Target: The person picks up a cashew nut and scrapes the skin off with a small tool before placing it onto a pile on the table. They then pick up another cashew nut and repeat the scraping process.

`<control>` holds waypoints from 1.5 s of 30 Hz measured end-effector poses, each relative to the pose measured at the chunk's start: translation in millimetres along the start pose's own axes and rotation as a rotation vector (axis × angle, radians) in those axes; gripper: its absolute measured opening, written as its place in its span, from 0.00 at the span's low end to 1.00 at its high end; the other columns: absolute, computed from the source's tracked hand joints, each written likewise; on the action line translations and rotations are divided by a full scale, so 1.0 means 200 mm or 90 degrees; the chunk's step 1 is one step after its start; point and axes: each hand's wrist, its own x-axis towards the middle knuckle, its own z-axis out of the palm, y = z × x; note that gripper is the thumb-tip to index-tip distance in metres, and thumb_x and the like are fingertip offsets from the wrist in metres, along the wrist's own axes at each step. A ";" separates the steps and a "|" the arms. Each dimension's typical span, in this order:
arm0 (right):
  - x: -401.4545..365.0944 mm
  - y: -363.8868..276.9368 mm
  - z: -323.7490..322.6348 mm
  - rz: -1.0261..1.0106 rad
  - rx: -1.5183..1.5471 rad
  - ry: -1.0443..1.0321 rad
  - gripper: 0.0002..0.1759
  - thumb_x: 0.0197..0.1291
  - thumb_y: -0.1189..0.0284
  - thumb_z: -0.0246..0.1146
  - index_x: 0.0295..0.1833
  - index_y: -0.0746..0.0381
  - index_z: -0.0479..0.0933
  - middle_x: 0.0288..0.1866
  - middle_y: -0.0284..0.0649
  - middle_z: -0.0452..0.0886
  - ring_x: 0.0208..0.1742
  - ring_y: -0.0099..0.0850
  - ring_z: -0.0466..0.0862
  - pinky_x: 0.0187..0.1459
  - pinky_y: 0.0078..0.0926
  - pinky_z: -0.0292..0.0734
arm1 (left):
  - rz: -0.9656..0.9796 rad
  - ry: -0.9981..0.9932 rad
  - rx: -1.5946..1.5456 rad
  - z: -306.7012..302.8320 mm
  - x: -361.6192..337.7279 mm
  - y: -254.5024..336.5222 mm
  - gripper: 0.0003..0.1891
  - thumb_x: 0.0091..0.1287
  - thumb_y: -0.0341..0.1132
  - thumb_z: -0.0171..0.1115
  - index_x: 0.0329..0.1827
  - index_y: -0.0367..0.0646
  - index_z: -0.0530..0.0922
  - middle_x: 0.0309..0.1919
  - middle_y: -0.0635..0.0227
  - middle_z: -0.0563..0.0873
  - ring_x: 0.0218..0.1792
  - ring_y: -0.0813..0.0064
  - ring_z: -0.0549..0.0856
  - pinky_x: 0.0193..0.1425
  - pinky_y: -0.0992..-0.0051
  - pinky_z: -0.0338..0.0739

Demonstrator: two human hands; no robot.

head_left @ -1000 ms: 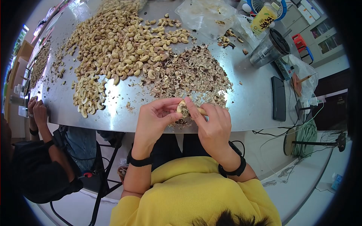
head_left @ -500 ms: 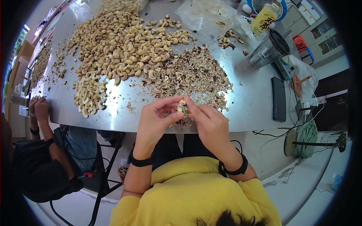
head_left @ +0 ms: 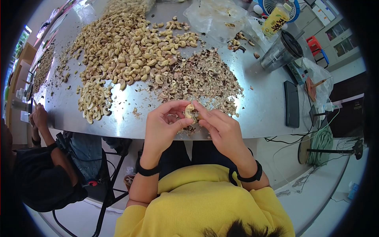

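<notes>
A single pale cashew nut (head_left: pixel 190 111) is pinched between the thumb and fingers of my left hand (head_left: pixel 164 124), just above the table's front edge. My right hand (head_left: pixel 223 128) meets it from the right, index finger at the nut's top and thumb below. Its fingers are closed; whatever lies within them is mostly hidden and too small to name. Beneath and beyond both hands spreads a heap of skin flakes and shell bits (head_left: pixel 205 75). To the left lie a large pile of cashews (head_left: pixel 122 47) and a smaller pile of paler cashews (head_left: pixel 94 100).
On the metal table's right side are a black phone (head_left: pixel 291 103), a dark-lidded clear tumbler (head_left: pixel 281 51), a yellow bottle (head_left: pixel 275 19) and a plastic bag (head_left: pixel 216 15). A co-worker (head_left: pixel 43 173) sits at left, hands at the table edge.
My right thumb and fingers have shifted slightly around the cashew, and more of its pale curve shows. The co-worker's hands have also moved a little.
</notes>
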 end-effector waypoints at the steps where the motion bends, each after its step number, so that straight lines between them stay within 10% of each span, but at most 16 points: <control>1: 0.00 0.01 0.00 -0.003 0.007 0.001 0.30 0.51 0.76 0.61 0.62 0.49 0.68 0.24 0.35 0.72 0.24 0.33 0.74 0.26 0.29 0.70 | 0.015 0.011 0.000 0.01 0.00 -0.01 0.20 0.47 0.21 0.68 0.46 0.35 0.78 0.34 0.72 0.80 0.33 0.86 0.76 0.32 0.87 0.72; 45: 0.00 0.04 0.07 -0.099 -0.188 0.124 0.32 0.43 0.81 0.57 0.58 0.47 0.73 0.26 0.33 0.69 0.25 0.30 0.72 0.27 0.26 0.67 | 0.043 0.087 0.078 0.03 0.00 -0.03 0.18 0.43 0.26 0.72 0.40 0.40 0.81 0.28 0.76 0.82 0.26 0.90 0.74 0.25 0.89 0.64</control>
